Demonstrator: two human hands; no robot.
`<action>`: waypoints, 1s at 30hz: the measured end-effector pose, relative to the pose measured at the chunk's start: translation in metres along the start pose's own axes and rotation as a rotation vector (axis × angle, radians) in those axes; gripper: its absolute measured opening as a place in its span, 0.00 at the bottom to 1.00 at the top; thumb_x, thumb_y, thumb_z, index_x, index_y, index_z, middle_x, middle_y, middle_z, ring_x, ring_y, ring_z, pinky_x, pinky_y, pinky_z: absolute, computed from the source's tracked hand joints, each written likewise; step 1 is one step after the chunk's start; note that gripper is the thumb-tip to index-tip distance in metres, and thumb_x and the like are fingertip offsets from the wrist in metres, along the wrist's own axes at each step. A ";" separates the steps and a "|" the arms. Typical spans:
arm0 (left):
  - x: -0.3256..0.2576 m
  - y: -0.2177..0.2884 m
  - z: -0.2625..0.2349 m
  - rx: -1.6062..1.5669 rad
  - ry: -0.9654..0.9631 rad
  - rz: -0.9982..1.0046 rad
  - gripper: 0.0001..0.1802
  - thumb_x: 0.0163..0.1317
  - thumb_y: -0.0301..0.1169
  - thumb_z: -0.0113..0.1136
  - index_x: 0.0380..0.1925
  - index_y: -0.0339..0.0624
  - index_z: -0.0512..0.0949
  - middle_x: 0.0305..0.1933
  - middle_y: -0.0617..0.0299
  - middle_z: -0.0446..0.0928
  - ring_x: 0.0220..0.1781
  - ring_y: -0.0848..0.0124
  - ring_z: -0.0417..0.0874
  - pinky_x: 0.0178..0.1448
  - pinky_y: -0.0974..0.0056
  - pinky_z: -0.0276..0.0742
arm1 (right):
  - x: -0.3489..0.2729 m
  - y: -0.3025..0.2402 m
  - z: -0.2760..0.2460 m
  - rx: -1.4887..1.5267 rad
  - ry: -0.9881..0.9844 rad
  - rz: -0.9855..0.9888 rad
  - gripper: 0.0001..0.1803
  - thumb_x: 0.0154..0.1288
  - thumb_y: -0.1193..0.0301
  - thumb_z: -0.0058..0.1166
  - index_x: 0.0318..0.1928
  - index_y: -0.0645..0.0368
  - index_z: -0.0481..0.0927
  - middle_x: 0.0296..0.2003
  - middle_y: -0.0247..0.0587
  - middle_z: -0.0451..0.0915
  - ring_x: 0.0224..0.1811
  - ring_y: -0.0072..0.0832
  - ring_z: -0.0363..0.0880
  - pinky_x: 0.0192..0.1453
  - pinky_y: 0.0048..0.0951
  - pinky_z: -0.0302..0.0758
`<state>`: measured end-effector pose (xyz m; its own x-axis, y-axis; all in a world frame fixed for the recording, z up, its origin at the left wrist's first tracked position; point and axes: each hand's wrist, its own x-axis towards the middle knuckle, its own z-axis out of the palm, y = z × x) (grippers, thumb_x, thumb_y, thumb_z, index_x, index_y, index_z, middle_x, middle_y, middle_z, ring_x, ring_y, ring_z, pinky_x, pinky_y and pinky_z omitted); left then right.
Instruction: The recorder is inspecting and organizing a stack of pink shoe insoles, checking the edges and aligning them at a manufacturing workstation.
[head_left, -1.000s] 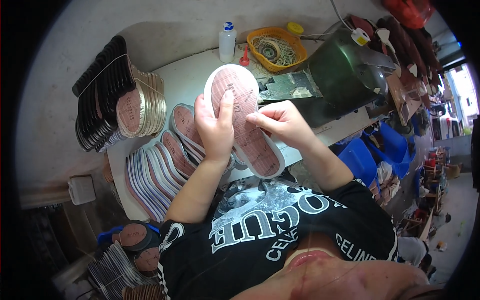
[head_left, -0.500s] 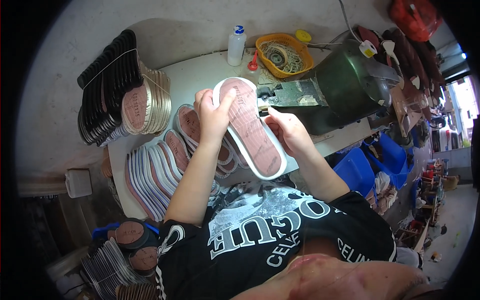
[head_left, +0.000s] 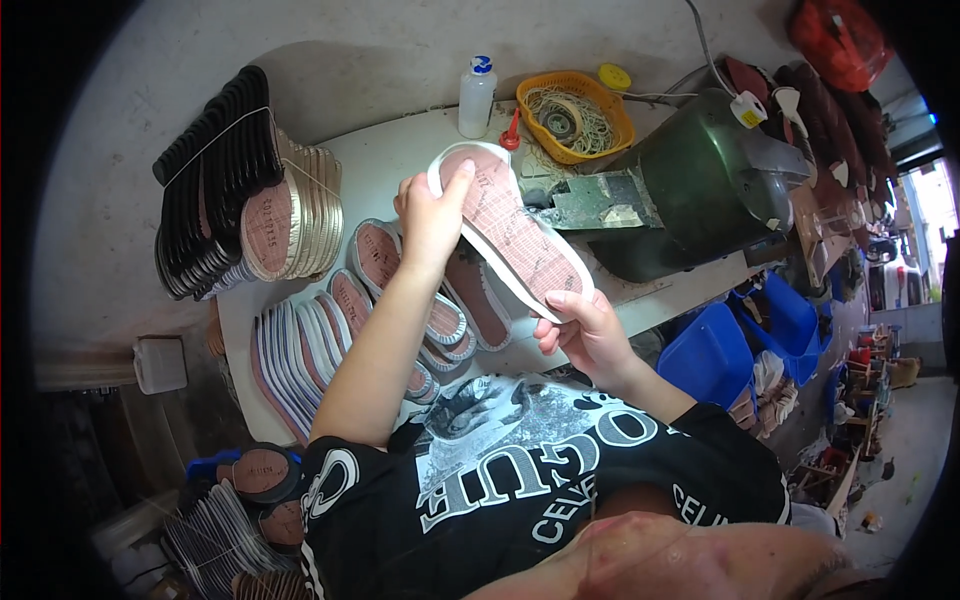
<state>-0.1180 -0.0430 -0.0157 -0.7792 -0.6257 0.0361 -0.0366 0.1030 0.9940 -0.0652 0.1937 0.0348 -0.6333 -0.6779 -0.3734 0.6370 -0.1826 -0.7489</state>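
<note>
A shoe insole (head_left: pixel 512 228), pinkish-brown with a white rim, is held up slantwise over the table. My left hand (head_left: pixel 432 222) grips its far end, thumb lying on the pink face. At the near end, my right hand (head_left: pixel 592 338) pinches the edge between thumb and fingers. Just beyond the insole is the flat worn arm of a green machine (head_left: pixel 715 185). More loose insoles (head_left: pixel 478 300) lie on the table under my left forearm, beside a leaning row of white-edged ones (head_left: pixel 300 350).
Bundled black insoles (head_left: pixel 215 180) and beige ones (head_left: pixel 310 215) stand at the table's left. Behind are a white bottle (head_left: pixel 477 105), a red nozzle (head_left: pixel 511 130) and an orange basket (head_left: pixel 590 155) of cord. Blue chairs (head_left: pixel 708 350) stand right; more stacks (head_left: pixel 225 535) sit lower left.
My right hand has slid from the insole's middle edge down to its near end and now grips it there. The near end has swung rightward and the insole looks slightly bent or twisted.
</note>
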 end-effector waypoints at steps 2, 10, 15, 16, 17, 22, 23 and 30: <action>0.012 0.013 -0.007 0.091 -0.146 0.006 0.30 0.53 0.49 0.64 0.41 0.27 0.78 0.51 0.38 0.73 0.51 0.46 0.75 0.59 0.51 0.67 | 0.007 0.001 0.004 0.045 0.066 -0.063 0.16 0.65 0.67 0.51 0.46 0.67 0.75 0.27 0.45 0.81 0.24 0.27 0.82 0.29 0.24 0.79; 0.054 0.077 -0.025 0.737 -0.778 0.773 0.31 0.46 0.52 0.69 0.47 0.47 0.79 0.66 0.54 0.65 0.74 0.55 0.50 0.75 0.44 0.35 | 0.045 0.006 0.027 0.090 0.060 -0.131 0.15 0.68 0.66 0.49 0.44 0.68 0.75 0.30 0.48 0.81 0.28 0.30 0.83 0.33 0.26 0.79; 0.076 0.085 -0.010 0.811 -1.250 0.535 0.21 0.47 0.53 0.67 0.34 0.52 0.82 0.45 0.63 0.79 0.69 0.62 0.60 0.75 0.43 0.23 | 0.054 0.000 0.039 0.106 0.070 -0.129 0.17 0.68 0.64 0.50 0.45 0.68 0.75 0.31 0.48 0.82 0.30 0.31 0.84 0.33 0.26 0.80; 0.078 0.090 -0.006 0.817 -1.270 0.530 0.21 0.47 0.53 0.67 0.34 0.52 0.82 0.45 0.63 0.79 0.69 0.62 0.60 0.75 0.43 0.23 | 0.055 -0.002 0.039 0.078 0.091 -0.125 0.18 0.68 0.63 0.50 0.46 0.69 0.75 0.31 0.48 0.82 0.31 0.31 0.84 0.34 0.26 0.80; 0.081 0.101 -0.003 0.887 -1.356 0.443 0.21 0.47 0.53 0.67 0.33 0.51 0.82 0.41 0.63 0.79 0.65 0.63 0.64 0.75 0.45 0.26 | 0.056 -0.003 0.039 0.051 0.110 -0.121 0.20 0.68 0.61 0.50 0.46 0.69 0.74 0.32 0.49 0.82 0.32 0.31 0.84 0.35 0.26 0.80; 0.086 0.101 -0.006 0.930 -1.374 0.425 0.23 0.50 0.54 0.65 0.29 0.44 0.80 0.26 0.62 0.77 0.40 0.66 0.75 0.64 0.55 0.59 | 0.058 -0.008 0.041 0.104 0.122 -0.082 0.23 0.68 0.57 0.51 0.47 0.69 0.74 0.34 0.50 0.81 0.34 0.31 0.84 0.37 0.25 0.81; 0.087 0.103 -0.007 0.892 -1.427 0.403 0.23 0.52 0.53 0.65 0.28 0.42 0.79 0.22 0.61 0.75 0.32 0.68 0.74 0.51 0.59 0.64 | 0.058 -0.011 0.041 0.103 0.128 -0.044 0.23 0.68 0.57 0.50 0.47 0.69 0.74 0.35 0.50 0.81 0.34 0.31 0.84 0.37 0.25 0.81; 0.061 0.119 -0.021 0.971 -1.334 0.381 0.21 0.57 0.49 0.60 0.30 0.41 0.77 0.19 0.57 0.74 0.23 0.67 0.75 0.30 0.62 0.68 | 0.059 -0.022 0.039 0.120 0.124 0.038 0.23 0.70 0.57 0.47 0.50 0.68 0.74 0.36 0.50 0.81 0.33 0.31 0.84 0.36 0.24 0.82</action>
<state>-0.1566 -0.0856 0.1066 -0.7617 0.5330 -0.3683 0.3163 0.8021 0.5065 -0.0998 0.1305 0.0508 -0.6520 -0.5945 -0.4706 0.7051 -0.2473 -0.6646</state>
